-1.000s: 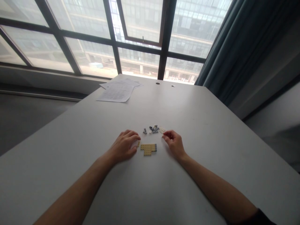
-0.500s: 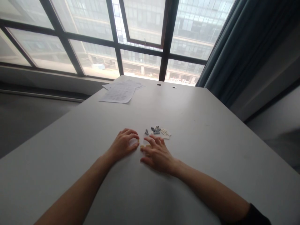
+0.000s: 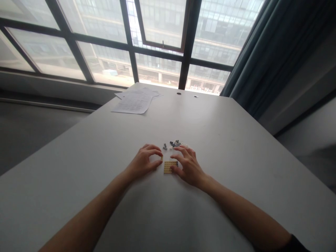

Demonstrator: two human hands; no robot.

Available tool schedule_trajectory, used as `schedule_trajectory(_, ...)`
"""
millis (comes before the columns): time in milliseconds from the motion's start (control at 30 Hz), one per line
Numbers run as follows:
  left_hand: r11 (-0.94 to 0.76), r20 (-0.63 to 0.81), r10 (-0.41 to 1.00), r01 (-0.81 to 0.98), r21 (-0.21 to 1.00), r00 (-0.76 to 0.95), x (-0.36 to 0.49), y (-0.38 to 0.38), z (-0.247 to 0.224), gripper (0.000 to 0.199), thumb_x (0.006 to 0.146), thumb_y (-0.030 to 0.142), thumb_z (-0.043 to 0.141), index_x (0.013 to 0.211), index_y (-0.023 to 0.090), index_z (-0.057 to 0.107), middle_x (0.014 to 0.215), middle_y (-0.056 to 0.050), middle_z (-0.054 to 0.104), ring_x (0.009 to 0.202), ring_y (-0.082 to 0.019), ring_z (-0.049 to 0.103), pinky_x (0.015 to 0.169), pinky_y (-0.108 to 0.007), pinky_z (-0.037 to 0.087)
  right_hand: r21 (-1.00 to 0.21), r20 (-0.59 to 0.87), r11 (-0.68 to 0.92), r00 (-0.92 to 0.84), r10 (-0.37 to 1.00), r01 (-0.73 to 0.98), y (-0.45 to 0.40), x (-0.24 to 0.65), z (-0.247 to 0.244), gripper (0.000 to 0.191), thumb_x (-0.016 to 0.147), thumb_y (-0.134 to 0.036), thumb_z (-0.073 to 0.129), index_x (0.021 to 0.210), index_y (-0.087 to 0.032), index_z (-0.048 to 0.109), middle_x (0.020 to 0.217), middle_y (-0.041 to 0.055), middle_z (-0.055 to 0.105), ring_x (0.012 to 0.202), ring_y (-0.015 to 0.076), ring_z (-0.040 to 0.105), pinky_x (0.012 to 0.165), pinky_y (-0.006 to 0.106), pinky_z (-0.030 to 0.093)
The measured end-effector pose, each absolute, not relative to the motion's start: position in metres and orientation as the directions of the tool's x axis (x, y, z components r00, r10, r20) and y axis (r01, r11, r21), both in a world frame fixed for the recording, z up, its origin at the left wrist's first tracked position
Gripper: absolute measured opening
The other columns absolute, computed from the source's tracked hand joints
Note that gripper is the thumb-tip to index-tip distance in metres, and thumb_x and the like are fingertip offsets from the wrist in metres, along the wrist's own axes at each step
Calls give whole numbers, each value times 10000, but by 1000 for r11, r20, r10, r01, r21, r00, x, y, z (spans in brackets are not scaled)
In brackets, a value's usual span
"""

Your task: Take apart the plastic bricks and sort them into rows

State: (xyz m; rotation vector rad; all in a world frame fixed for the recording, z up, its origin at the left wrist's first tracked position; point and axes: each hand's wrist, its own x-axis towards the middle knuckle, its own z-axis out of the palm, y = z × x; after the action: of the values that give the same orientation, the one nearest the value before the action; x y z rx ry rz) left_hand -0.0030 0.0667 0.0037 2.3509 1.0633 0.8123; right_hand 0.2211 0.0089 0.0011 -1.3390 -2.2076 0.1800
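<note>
Between the thumb and index finger of my left hand (image 3: 145,159) is a small yellow toy brick (image 3: 162,158), partly covered by the fingertips. A yellow studded building plate (image 3: 167,168) lies flat on the table just to the right of it. My right hand (image 3: 190,166) hovers low over the plate's right part, fingers apart, its thumb on or just above the studs. Beyond the hands, small grey pieces (image 3: 165,147) and a dark grey cluster (image 3: 174,143) lie on the table. White pieces (image 3: 184,144) there are mostly hidden behind my right fingers.
The white table (image 3: 210,136) stretches away to large framed windows (image 3: 160,66). Printed papers (image 3: 133,103) overlap at its far left edge. Two round holes sit near the far edge, one of them a dark hole (image 3: 179,93). A dark curtain (image 3: 257,56) hangs at right.
Both hands have shifted right. My right hand has drawn off the yellow plate, which now shows more fully, and covers more of the white pieces. The left still pinches the small yellow brick.
</note>
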Motion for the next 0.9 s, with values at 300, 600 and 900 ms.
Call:
schedule_trajectory(300,-706,308,704,587,395,640,0,59,-2,153,764,320,616,877,246,686,1047,-40,656,1043,-240,535,954,-409,387,-454,391,494,-332,859,742,7,221,-9,257,819,-291,634,1069,-236,657,1278,92,540,1282,276,365,1061,478,269)
schedule_trajectory(600,-632,152,750,630,451,644,-29,78,8,392,672,521,703,920,226,627,1019,-39,604,991,-239,540,900,-362,424,-340,347,582,-477,808,738,6,211,-9,430,810,-523,622,1144,-253,625,1350,100,479,1324,304,294,1078,497,213)
schedule_trajectory(900,-622,24,734,658,424,679,-31,76,13,301,646,427,708,854,224,628,911,-11,562,817,-189,552,708,-274,425,-266,281,604,-539,794,751,3,206,-5,526,773,-652,578,1139,-275,613,1419,102,415,1371,329,213,1091,531,123)
